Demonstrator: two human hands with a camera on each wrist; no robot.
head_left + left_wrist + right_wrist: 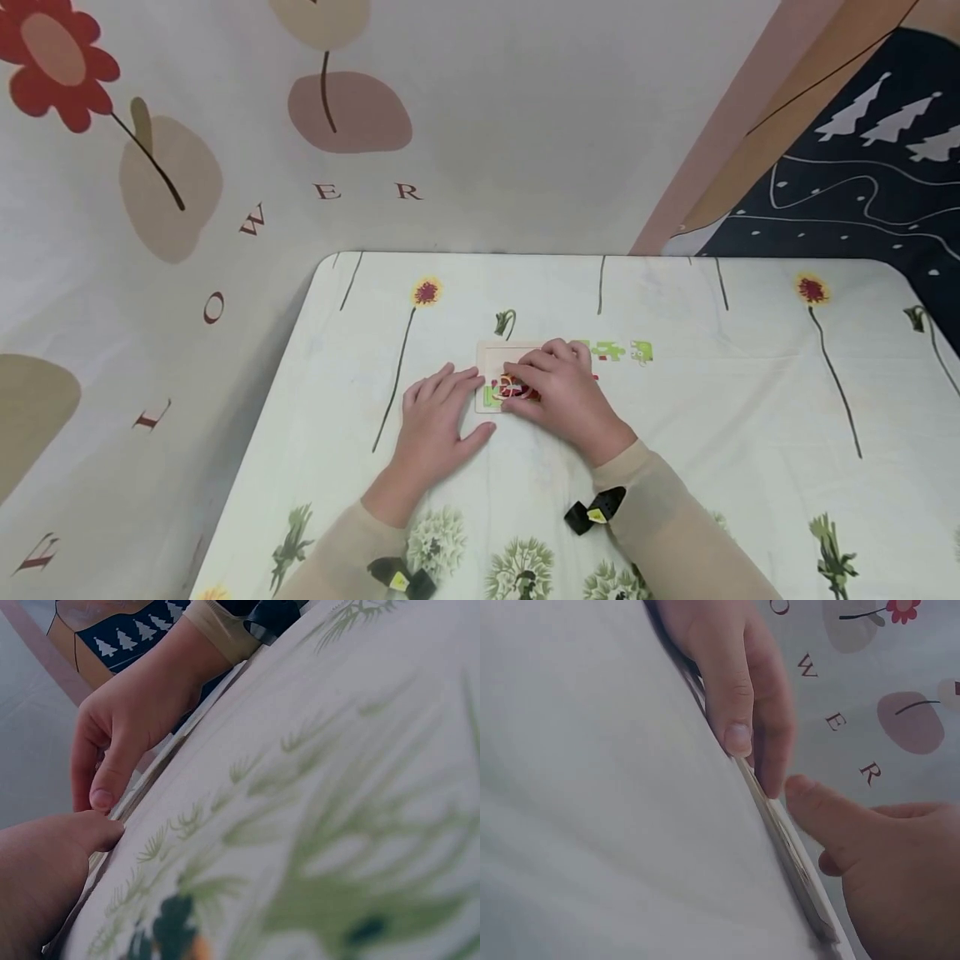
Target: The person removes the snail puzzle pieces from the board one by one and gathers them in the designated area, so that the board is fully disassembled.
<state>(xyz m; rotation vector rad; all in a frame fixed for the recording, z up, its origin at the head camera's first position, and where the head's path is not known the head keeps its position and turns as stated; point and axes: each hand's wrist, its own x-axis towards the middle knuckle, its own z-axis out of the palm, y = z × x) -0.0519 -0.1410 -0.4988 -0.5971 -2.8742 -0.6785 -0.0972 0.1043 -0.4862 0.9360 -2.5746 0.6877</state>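
Note:
A small pale jigsaw tray (491,356) lies on the table, with green and red puzzle pieces in its lower part. My right hand (562,383) is over the tray's right side, fingers bent down, thumb and index finger on either side of a red-printed puzzle piece (512,386). The palm and fingers hide much of the tray. On the other side, my left hand (438,417) lies with fingers extended, their tips right at the tray's left edge. In the right wrist view the tray (799,862) shows edge-on, with my left hand (731,690) beside it.
Several loose green puzzle pieces (607,351) lie in a row right of the tray, partly behind the right hand. A white flower-printed cloth (712,433) covers the table. The table's far edge meets a printed wall hanging (517,167).

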